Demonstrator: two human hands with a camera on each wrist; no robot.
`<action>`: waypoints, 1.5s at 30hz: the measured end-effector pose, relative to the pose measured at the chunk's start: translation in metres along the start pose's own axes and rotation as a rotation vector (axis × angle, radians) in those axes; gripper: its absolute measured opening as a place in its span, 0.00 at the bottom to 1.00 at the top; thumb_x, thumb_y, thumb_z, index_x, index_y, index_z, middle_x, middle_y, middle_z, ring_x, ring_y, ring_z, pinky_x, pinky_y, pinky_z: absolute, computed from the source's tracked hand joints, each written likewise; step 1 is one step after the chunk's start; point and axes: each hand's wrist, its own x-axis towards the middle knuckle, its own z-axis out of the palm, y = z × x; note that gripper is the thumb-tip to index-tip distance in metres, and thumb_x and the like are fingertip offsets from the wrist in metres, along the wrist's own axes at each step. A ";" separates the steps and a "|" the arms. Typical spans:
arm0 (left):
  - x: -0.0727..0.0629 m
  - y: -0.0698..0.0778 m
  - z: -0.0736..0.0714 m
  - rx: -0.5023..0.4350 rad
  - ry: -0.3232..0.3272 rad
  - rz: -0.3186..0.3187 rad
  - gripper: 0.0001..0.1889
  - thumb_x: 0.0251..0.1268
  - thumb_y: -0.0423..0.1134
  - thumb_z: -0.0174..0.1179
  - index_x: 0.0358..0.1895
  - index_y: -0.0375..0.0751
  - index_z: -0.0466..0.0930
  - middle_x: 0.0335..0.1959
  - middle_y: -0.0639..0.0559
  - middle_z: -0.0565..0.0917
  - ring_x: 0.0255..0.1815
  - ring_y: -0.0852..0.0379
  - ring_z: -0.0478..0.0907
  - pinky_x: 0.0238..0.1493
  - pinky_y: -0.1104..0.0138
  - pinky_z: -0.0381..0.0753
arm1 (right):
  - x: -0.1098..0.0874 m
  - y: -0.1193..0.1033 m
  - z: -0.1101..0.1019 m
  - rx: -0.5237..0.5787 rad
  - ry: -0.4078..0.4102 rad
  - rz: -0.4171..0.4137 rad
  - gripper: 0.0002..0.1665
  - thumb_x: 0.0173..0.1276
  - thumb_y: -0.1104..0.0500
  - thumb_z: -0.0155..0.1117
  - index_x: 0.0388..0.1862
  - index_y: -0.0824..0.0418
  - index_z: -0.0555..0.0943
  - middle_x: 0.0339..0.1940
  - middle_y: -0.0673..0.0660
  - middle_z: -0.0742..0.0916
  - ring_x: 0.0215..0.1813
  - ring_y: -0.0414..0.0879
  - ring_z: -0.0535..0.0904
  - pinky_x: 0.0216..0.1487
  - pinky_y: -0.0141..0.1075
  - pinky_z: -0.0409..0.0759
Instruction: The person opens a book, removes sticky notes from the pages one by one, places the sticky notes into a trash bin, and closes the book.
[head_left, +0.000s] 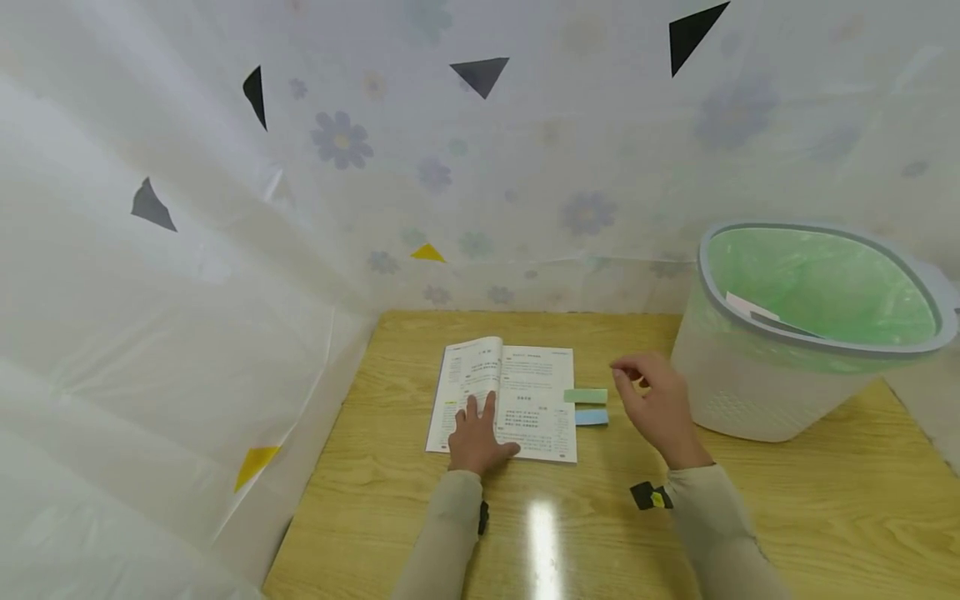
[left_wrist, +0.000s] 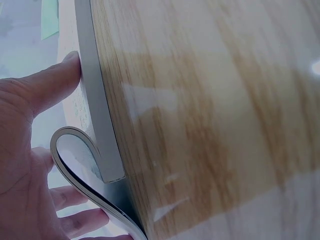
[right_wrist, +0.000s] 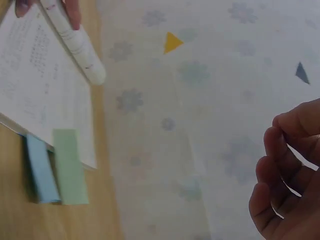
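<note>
An open book (head_left: 536,392) lies on the wooden table, its left-hand pages curling up at the spine. My left hand (head_left: 476,437) rests on it with fingers spread over the curled pages; its thumb (left_wrist: 60,82) touches the page edge in the left wrist view. A green sticky tab (head_left: 585,396) and a blue sticky tab (head_left: 592,417) stick out past the book's right edge. Right of these tabs, my right hand (head_left: 660,404) is raised, fingers loosely bent and thumb tip meeting the index finger. Nothing shows between them in the right wrist view.
A pale bin (head_left: 757,404) with a green liner stands at the right, close to my right hand; a white piece of paper or card (head_left: 752,307) shows inside it. White flowered sheeting (head_left: 525,183) walls off the table's (head_left: 375,500) back and left sides.
</note>
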 end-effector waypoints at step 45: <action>-0.005 0.001 -0.003 -0.025 0.019 0.020 0.55 0.49 0.61 0.73 0.79 0.55 0.52 0.80 0.38 0.55 0.74 0.35 0.61 0.53 0.41 0.78 | -0.016 0.076 0.098 -0.312 -0.585 0.331 0.13 0.69 0.60 0.59 0.48 0.59 0.86 0.52 0.61 0.88 0.58 0.62 0.76 0.55 0.63 0.69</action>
